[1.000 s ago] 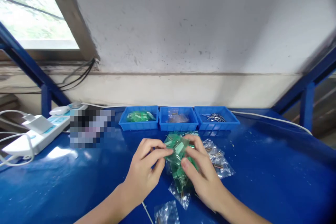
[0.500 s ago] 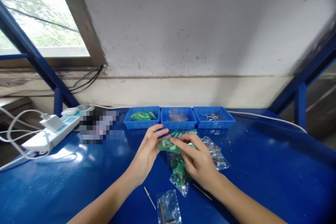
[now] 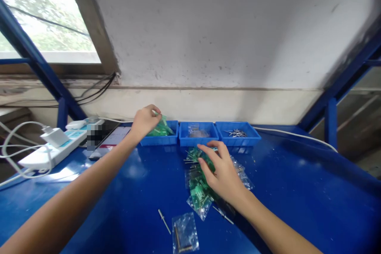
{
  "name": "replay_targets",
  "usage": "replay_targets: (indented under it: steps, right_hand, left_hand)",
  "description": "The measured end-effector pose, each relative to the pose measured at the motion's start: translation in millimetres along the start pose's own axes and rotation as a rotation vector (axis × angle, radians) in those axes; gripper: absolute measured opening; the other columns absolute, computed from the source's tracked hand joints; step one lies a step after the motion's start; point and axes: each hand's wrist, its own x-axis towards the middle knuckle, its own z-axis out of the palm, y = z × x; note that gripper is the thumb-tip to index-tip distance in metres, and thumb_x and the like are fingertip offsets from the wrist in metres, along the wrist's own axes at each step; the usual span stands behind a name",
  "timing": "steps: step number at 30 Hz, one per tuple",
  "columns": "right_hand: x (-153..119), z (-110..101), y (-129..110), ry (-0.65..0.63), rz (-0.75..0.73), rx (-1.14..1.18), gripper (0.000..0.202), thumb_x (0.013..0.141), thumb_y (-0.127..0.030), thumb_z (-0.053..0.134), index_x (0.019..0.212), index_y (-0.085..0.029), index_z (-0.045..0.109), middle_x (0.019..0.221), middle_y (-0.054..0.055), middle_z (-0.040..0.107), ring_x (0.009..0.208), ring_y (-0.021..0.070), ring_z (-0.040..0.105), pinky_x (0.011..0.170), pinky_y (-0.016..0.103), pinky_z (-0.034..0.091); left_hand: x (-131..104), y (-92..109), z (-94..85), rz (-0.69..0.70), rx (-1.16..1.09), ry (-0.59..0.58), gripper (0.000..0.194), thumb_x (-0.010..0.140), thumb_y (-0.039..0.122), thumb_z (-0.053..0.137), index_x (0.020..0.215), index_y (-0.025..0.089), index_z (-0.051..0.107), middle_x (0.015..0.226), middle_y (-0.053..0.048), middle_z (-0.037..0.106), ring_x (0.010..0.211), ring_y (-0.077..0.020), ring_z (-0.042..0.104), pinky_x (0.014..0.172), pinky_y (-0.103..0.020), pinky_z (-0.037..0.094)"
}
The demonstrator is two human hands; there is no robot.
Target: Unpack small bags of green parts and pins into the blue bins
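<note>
My left hand [image 3: 145, 121] is closed on a small green plastic bag [image 3: 162, 120], held up over the left blue bin [image 3: 157, 140]. More green bags [image 3: 160, 130] lie inside that bin. My right hand [image 3: 222, 168] hovers at the pile of clear bags [image 3: 200, 196] with green pieces and metal pins in them. Its fingers are apart and nothing is in them. Whether its fingertips touch the pile I cannot tell. A clear bag with brass-coloured rods [image 3: 185, 232] lies near the front edge, between two loose rivets [image 3: 164, 221] [image 3: 223, 215].
The middle blue bin [image 3: 196, 141] holds clear bags, and the right blue bin [image 3: 239, 141] holds loose metal pins. On the left lie a white power strip [image 3: 44, 154] with cables and a partly blurred flat device [image 3: 114, 139]. A white cable [image 3: 297, 131] runs along the back right.
My left hand has moved left and away from me, carrying the green bag from in front of my right hand to the left bin. My right hand has let go of the bag and opened.
</note>
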Motion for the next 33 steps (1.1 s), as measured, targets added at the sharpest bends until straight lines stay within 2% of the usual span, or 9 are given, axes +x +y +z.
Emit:
replay_targets:
  steps: [4,7,10,13,16,19,25,29,33]
  right_hand:
    - [-2,-5,-14,-0.038,-0.122,0.084,0.023,0.087,-0.023,0.05,0.105,-0.017,0.062,0.089,0.009,0.056,0.092,0.0223,0.051,0.08,0.041,0.046]
    - [-9,-13,-33,-0.195,-0.319,0.134,0.031,0.082,-0.036,0.055,0.106,-0.017,0.061,0.084,0.007,0.059,0.09,0.0222,0.05,0.081,0.042,0.043]
    - [-21,-10,-50,-0.384,-0.559,0.089,0.031,0.087,-0.038,0.049,0.112,-0.02,0.056,0.088,0.004,0.061,0.095,0.0197,0.05,0.081,0.036,0.04]
    - [-33,5,-57,-0.379,-0.66,-0.015,0.027,0.094,-0.029,0.039,0.118,-0.026,0.051,0.086,0.001,0.061,0.091,0.0173,0.051,0.073,0.032,0.038]
    - [-41,20,-56,-0.398,-0.671,-0.058,0.029,0.094,-0.036,0.038,0.118,-0.026,0.052,0.084,0.001,0.059,0.084,0.0182,0.05,0.07,0.031,0.038]
    - [-42,28,-52,-0.452,-0.635,-0.065,0.03,0.093,-0.035,0.041,0.113,-0.019,0.055,0.081,0.003,0.058,0.079,0.0181,0.047,0.068,0.03,0.038]
    - [-32,28,-50,-0.515,-0.491,-0.114,0.026,0.085,-0.026,0.05,0.106,-0.013,0.058,0.081,0.007,0.055,0.078,0.0205,0.045,0.072,0.034,0.039]
    - [-28,31,-51,-0.522,-0.44,-0.136,0.016,0.083,-0.024,0.05,0.092,-0.014,0.06,0.081,0.007,0.054,0.08,0.0213,0.045,0.074,0.035,0.039]
    - [-29,38,-53,-0.486,-0.51,-0.16,0.014,0.083,-0.027,0.05,0.08,-0.016,0.057,0.078,0.005,0.054,0.077,0.0196,0.044,0.075,0.036,0.037]
  left_hand:
    - [16,2,34.1,0.046,0.143,-0.15,0.019,0.084,0.032,0.058,0.086,0.014,0.064,0.08,-0.003,0.066,0.076,-0.0173,0.063,0.074,-0.033,0.049]
    - [11,7,54.7,0.091,0.206,-0.206,0.024,0.089,0.034,0.054,0.094,0.013,0.061,0.092,-0.006,0.064,0.084,-0.0172,0.062,0.078,-0.037,0.05]
    - [-1,14,57.3,0.13,0.233,-0.151,0.025,0.09,0.033,0.048,0.099,0.015,0.062,0.092,-0.01,0.065,0.089,-0.0244,0.063,0.08,-0.04,0.048]
    - [-17,18,44.7,0.169,0.236,-0.02,0.037,0.091,0.036,0.04,0.12,0.016,0.052,0.111,-0.015,0.059,0.101,-0.0318,0.059,0.083,-0.042,0.045]
    - [-40,16,29.6,0.215,0.203,0.079,0.04,0.092,0.037,0.036,0.126,0.018,0.045,0.12,-0.013,0.053,0.105,-0.0292,0.056,0.087,-0.039,0.043]
    - [-68,3,23.8,0.33,0.03,0.141,0.032,0.09,0.035,0.042,0.116,0.018,0.05,0.11,-0.009,0.056,0.086,-0.0216,0.059,0.081,-0.033,0.045]
    - [-110,-19,34.8,0.409,-0.283,-0.058,0.018,0.089,0.028,0.046,0.102,0.02,0.056,0.085,-0.002,0.058,0.063,-0.0133,0.052,0.063,-0.025,0.044]
    - [-112,-14,39.2,0.355,-0.398,-0.12,0.018,0.09,0.029,0.047,0.099,0.02,0.058,0.086,-0.002,0.061,0.069,-0.0143,0.057,0.067,-0.025,0.046]
    - [-111,-13,41.0,0.286,-0.452,-0.157,0.017,0.089,0.029,0.048,0.096,0.02,0.061,0.089,-0.004,0.065,0.077,-0.0171,0.062,0.069,-0.026,0.048]
